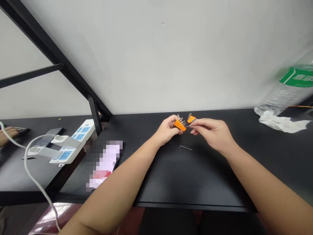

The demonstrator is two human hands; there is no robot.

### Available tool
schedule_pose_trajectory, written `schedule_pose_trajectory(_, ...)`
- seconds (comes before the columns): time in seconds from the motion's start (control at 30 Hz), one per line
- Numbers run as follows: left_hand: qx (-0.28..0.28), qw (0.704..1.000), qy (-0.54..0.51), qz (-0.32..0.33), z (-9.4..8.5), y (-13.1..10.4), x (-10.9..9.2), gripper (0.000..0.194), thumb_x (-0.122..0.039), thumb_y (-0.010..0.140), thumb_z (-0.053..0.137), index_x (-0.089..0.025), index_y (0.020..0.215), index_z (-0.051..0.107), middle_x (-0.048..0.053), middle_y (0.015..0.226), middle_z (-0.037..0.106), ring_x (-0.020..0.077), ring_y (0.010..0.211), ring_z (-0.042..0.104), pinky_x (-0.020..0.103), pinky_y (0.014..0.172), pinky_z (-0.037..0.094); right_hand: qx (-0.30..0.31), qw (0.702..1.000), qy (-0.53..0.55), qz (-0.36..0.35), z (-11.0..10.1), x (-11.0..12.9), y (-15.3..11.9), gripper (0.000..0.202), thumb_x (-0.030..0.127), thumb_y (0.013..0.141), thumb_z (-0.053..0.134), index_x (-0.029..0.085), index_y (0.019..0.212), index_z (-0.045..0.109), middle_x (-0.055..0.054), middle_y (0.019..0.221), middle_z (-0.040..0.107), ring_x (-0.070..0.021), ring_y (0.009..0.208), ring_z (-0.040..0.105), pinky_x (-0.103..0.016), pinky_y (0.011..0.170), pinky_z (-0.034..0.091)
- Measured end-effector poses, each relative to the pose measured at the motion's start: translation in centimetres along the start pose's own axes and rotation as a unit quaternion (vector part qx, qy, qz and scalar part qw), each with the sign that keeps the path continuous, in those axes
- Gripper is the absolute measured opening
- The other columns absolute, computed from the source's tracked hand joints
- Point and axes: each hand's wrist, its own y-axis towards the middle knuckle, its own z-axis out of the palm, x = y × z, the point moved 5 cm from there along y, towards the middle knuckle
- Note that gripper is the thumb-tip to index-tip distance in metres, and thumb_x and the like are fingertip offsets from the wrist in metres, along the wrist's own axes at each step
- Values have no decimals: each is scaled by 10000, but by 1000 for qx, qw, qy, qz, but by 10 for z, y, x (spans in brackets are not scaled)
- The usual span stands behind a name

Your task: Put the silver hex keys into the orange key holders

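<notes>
Orange hex-key holder point(180, 125), its metal keys fanned out, is up in the left hand point(168, 130), over the far middle of the black table point(166, 182). Nearest, on the left, lies a phone point(111, 156), its screen pixelated beyond reading. Farther in, a loose L-shaped hex key point(186, 148) rests on the tabletop. At left stands a white power strip point(79, 137) with blue-faced sockets, its markings too small to read. The left fingers grip the holder; the right hand point(212, 132) pinches a slim metal key point(188, 126) close against it. Just beyond the right fingertips is a second orange holder point(191, 119). Far right, crumpled tissue point(283, 122) lies by a clear plastic bottle point(276, 98), whose green label point(297, 77) carries blurred white lettering, illegible.
</notes>
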Motion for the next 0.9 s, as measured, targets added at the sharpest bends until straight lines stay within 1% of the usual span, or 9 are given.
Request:
schedule_pose_trajectory(0.17,14,1000,11,-1,0,1,2,258,-73,644,665,-174,824,509,-21,763,644,105,676,604,261,664,483,25,998,-45,-21,-3,2,1,183,198,873,628,216,908,807,-14,794,770,-170,694,733,-305,732,623)
schedule_pose_trajectory(0.27,23,1000,16,-6,-1,1,4,244,-67,647,650,-172,821,515,-20,759,642,100,666,597,259,662,478,50,995,-82,-40,-6,2,2,215,199,892,601,226,929,811,-6,805,777,-167,709,740,-300,739,620)
schedule_pose_trajectory(0.33,34,999,20,-10,0,2,6,242,-57,649,631,-173,831,522,-19,762,641,98,664,594,260,663,476,70,989,-114,-69,-8,3,2,238,208,912,578,234,950,811,-1,812,782,-170,726,746,-304,747,619)
schedule_pose_trajectory(0.4,50,998,27,-18,1,1,8,257,-44,644,622,-174,846,530,-15,773,647,104,677,602,265,669,477,86,977,-154,-120,-10,7,3,260,212,925,557,249,973,809,3,844,791,-181,773,756,-318,775,616)
schedule_pose_trajectory(0.5,66,996,42,-39,3,0,10,262,-41,640,615,-171,859,553,-1,770,658,122,691,618,274,671,477,108,956,-200,-184,-10,10,3,273,218,930,548,286,987,805,19,949,800,-199,864,764,-340,830,612)
schedule_pose_trajectory(0.6,74,994,46,-61,3,0,12,240,-55,654,609,-164,865,577,16,773,671,134,695,629,286,678,483,124,951,-215,-185,-8,5,3,264,240,936,554,314,992,801,35,1031,791,-214,924,764,-367,866,620)
schedule_pose_trajectory(0.7,74,995,31,-65,3,0,12,230,-65,668,630,-163,872,586,17,772,673,136,703,633,288,684,492,115,955,-213,-174,-6,1,3,253,245,939,570,321,1023,796,35,1136,764,-235,1045,741,-421,975,594)
schedule_pose_trajectory(0.8,71,996,0,-58,3,1,12,254,-69,671,677,-162,891,590,15,769,678,135,698,634,283,675,495,105,954,-213,-186,-3,0,2,305,207,949,548,318,1128,769,30,1276,701,-242,1156,696,-461,1076,534)
schedule_pose_trajectory(0.9,70,995,-39,-54,2,1,12,268,-95,680,726,-162,893,578,19,766,686,131,674,629,278,664,488,110,945,-231,-204,3,2,0,425,145,967,474,312,1298,683,27,1400,618,-225,1262,629,-443,1116,497)
